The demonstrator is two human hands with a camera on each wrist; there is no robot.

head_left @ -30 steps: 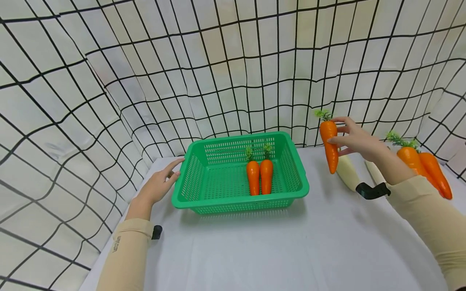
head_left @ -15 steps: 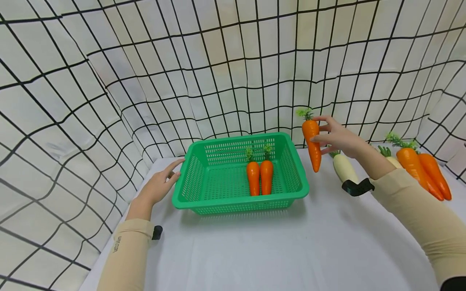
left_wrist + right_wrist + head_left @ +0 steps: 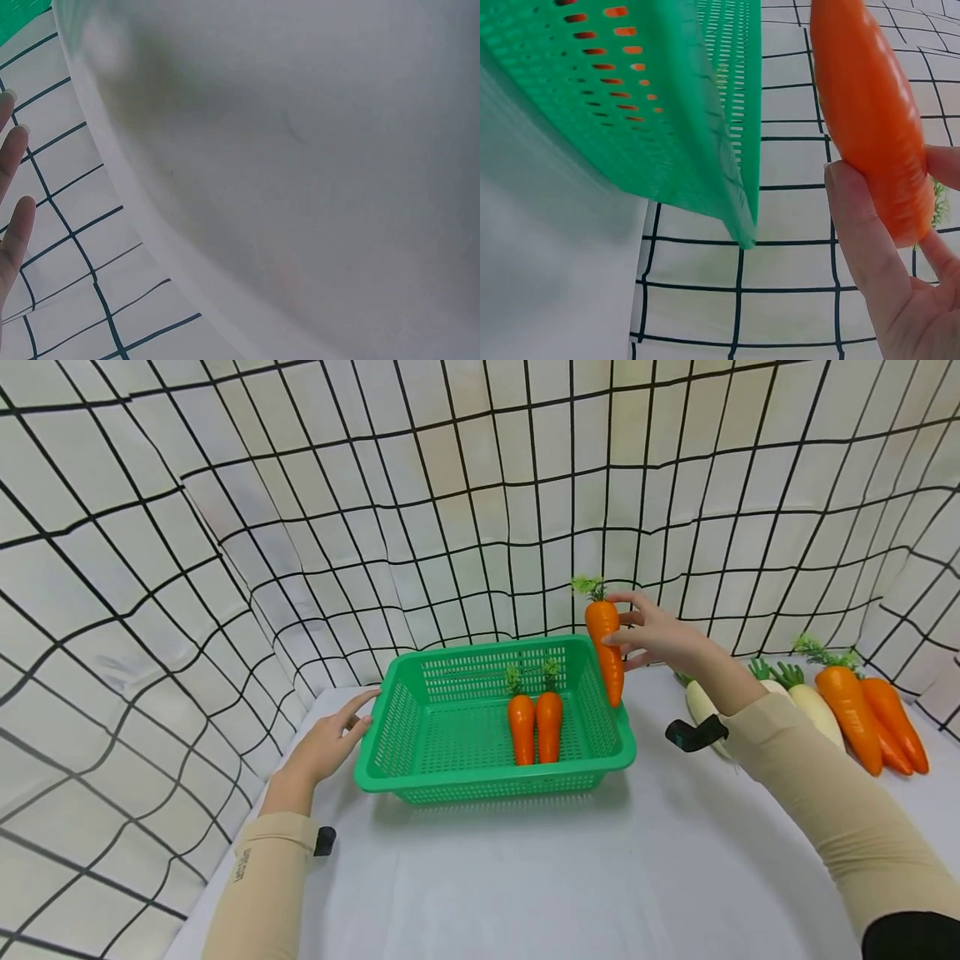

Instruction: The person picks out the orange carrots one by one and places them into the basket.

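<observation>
My right hand (image 3: 660, 635) pinches an orange carrot (image 3: 604, 647) with a green leafy top, thumb on one side and fingers on the other. The carrot hangs tip down and overlaps the right rim of the green plastic basket (image 3: 480, 781) in the head view. Close up in the right wrist view, the same carrot (image 3: 874, 112) is beside the basket wall. Two more carrots, a left one (image 3: 521, 727) and a right one (image 3: 549, 725), lie side by side in the basket. At the basket's left rim, my left hand (image 3: 326, 743) rests its fingertips, fingers loosely extended.
To the right lie several white radishes, one radish (image 3: 817, 714) beside a group of carrots (image 3: 847, 714). A white cloth covers the table (image 3: 480, 877). Black grid netting (image 3: 525, 510) over white sheeting stands behind and at the sides.
My right hand has carried the carrot leftward, from above the radishes to the basket's right rim. Radishes that the arm covered now show. The left hand and basket have stayed put.
</observation>
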